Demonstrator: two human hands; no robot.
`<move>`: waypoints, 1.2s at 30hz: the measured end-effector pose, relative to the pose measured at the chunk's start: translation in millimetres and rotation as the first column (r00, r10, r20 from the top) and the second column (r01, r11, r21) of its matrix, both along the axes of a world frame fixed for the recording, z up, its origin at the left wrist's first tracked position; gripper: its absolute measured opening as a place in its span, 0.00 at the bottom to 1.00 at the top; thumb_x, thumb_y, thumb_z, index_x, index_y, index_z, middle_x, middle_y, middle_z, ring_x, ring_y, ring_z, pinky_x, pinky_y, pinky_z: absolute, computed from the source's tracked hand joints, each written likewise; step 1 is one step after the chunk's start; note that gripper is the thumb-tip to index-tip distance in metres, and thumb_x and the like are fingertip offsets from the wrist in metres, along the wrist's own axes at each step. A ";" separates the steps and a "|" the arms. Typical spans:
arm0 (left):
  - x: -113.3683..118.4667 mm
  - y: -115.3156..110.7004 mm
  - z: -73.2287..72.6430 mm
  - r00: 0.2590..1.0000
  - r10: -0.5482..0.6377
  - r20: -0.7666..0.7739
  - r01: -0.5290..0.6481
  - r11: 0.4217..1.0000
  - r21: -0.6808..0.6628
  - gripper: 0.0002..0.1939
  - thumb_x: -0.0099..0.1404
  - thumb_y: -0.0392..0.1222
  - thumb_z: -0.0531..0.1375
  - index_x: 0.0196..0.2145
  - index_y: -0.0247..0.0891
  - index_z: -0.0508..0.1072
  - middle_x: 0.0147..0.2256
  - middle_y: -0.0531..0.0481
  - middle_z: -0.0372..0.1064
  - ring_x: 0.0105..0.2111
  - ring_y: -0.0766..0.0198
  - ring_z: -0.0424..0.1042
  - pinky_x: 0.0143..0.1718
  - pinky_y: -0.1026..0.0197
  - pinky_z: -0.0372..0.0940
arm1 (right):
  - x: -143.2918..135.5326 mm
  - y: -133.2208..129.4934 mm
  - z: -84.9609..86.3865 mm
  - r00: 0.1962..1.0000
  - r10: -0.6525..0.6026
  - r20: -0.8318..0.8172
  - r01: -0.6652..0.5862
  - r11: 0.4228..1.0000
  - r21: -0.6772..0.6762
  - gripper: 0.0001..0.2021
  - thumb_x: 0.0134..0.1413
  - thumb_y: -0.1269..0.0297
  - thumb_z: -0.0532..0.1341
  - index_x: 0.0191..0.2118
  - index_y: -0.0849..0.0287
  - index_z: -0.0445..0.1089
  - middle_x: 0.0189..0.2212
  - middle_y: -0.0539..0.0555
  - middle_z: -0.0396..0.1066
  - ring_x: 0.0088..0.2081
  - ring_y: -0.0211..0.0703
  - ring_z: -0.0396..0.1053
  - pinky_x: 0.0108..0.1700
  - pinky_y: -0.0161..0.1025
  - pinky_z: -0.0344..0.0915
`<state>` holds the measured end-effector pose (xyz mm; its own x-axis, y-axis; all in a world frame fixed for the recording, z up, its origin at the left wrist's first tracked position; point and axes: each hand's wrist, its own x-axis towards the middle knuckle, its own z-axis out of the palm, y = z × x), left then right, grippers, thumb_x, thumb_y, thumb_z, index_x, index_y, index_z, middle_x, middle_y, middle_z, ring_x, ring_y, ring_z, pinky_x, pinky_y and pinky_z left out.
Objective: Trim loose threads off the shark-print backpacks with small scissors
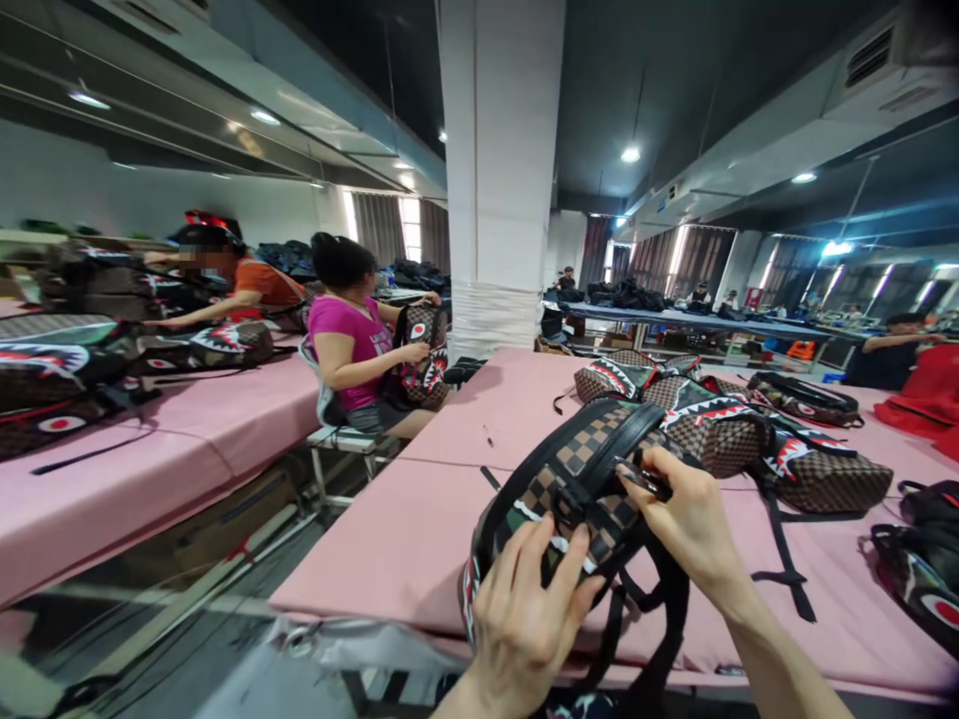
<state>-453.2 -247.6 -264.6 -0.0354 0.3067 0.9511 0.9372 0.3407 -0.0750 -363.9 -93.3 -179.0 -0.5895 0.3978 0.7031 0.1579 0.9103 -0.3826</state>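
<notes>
A brown-and-black checkered backpack (pixel 591 449) with black trim lies tilted at the near edge of the pink table, its black straps hanging toward me. My left hand (pixel 524 604) grips its near side, fingers pressed on the checkered panel beside a black buckle-like piece (pixel 570 504). In my right hand (pixel 685 509) is a small dark tool that looks like thread snips (pixel 645 477), closed between thumb and fingers. Its tip points at the backpack's black strap band (pixel 618 439). The fingers' far sides are hidden.
More shark-mouth backpacks (pixel 711 424) are heaped behind on the pink table (pixel 420 529); another bag (pixel 918 579) sits at right. A seated co-worker (pixel 352 340) handles a backpack left of the white pillar (pixel 500 180). Another person (pixel 259 285) leans over the left table.
</notes>
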 end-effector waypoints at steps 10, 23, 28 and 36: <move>3.2 -2.3 -2.9 0.998 -0.062 0.014 0.063 0.997 -0.052 0.19 0.58 0.45 0.60 0.47 0.42 0.71 0.44 0.40 0.67 0.44 0.54 0.67 0.40 0.57 0.67 | 28.4 -2.2 -12.8 0.982 0.088 -0.169 -0.127 0.964 -0.233 0.08 0.54 0.58 0.57 0.32 0.57 0.68 0.25 0.49 0.68 0.24 0.37 0.65 0.25 0.31 0.61; 15.2 6.7 8.3 0.996 -0.088 0.001 0.088 0.996 -0.014 0.16 0.60 0.39 0.59 0.46 0.35 0.71 0.42 0.40 0.63 0.45 0.53 0.63 0.43 0.52 0.62 | 31.9 -5.1 -23.3 0.962 0.160 -0.219 -0.204 0.959 -0.197 0.04 0.53 0.63 0.58 0.34 0.55 0.69 0.27 0.50 0.70 0.27 0.37 0.67 0.28 0.32 0.63; 6.1 5.9 11.7 0.990 -0.127 -0.063 0.124 0.991 -0.058 0.17 0.59 0.32 0.59 0.47 0.32 0.69 0.32 0.45 0.66 0.37 0.59 0.66 0.37 0.57 0.62 | 32.6 19.7 -26.3 0.933 -0.005 -0.359 -0.081 0.971 -0.224 0.06 0.50 0.62 0.60 0.28 0.57 0.70 0.24 0.49 0.70 0.26 0.37 0.66 0.28 0.33 0.62; 13.2 15.1 5.9 0.982 -0.187 -0.041 0.185 0.982 -0.036 0.17 0.59 0.31 0.59 0.47 0.30 0.69 0.28 0.48 0.65 0.33 0.63 0.67 0.33 0.62 0.63 | 31.1 81.7 -40.2 0.852 -0.237 -0.468 -0.011 0.884 -0.468 0.09 0.45 0.59 0.61 0.25 0.60 0.69 0.17 0.46 0.63 0.20 0.34 0.58 0.22 0.32 0.56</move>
<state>-440.0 -232.5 -258.7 0.0668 0.3344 0.9401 0.9795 0.1575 -0.1257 -332.7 -11.6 -219.2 -0.1379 0.7747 0.6171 -0.0762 0.6129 -0.7865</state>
